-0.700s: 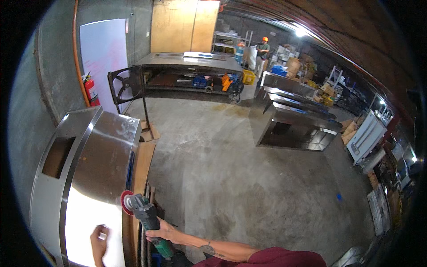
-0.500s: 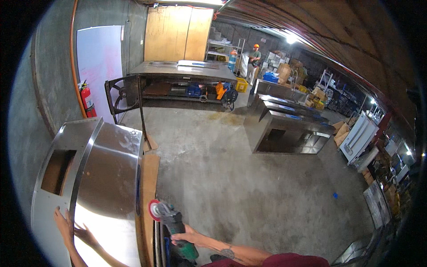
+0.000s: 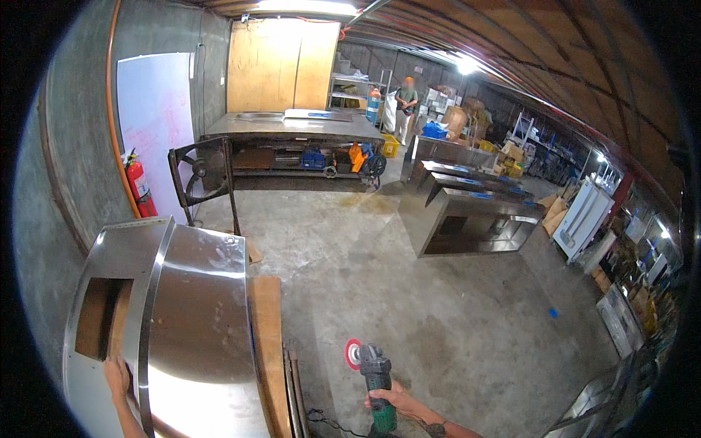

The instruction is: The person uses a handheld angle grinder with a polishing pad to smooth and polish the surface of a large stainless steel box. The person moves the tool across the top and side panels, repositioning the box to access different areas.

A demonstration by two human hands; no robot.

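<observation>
My right hand (image 3: 394, 398) grips a dark angle grinder (image 3: 377, 379) with a green rear body. Its red-rimmed disc (image 3: 353, 354) points up and to the left, out over the floor and touching nothing. On the left stands a large stainless steel hood-like housing (image 3: 197, 306) with a bent, shiny front. A rectangular opening (image 3: 98, 321) is cut in its grey face. At that opening's lower edge my left hand (image 3: 117, 376) holds on, fingertips bent over the rim and partly hidden. Bright light glares off the lower front of the housing.
A brown board (image 3: 268, 343) and metal bars (image 3: 295, 379) lie along the housing's right side. Near the grinder, a black cord (image 3: 328, 421) trails. Beyond are a black fan frame (image 3: 201, 171), a steel workbench (image 3: 241, 128), steel cabinets (image 3: 475, 226) and a person (image 3: 405, 109) standing.
The grinder has swung right, away from the housing. My left hand has gone from lying flat on the face to the opening's lower edge. The view has shifted; the far person's pose differs.
</observation>
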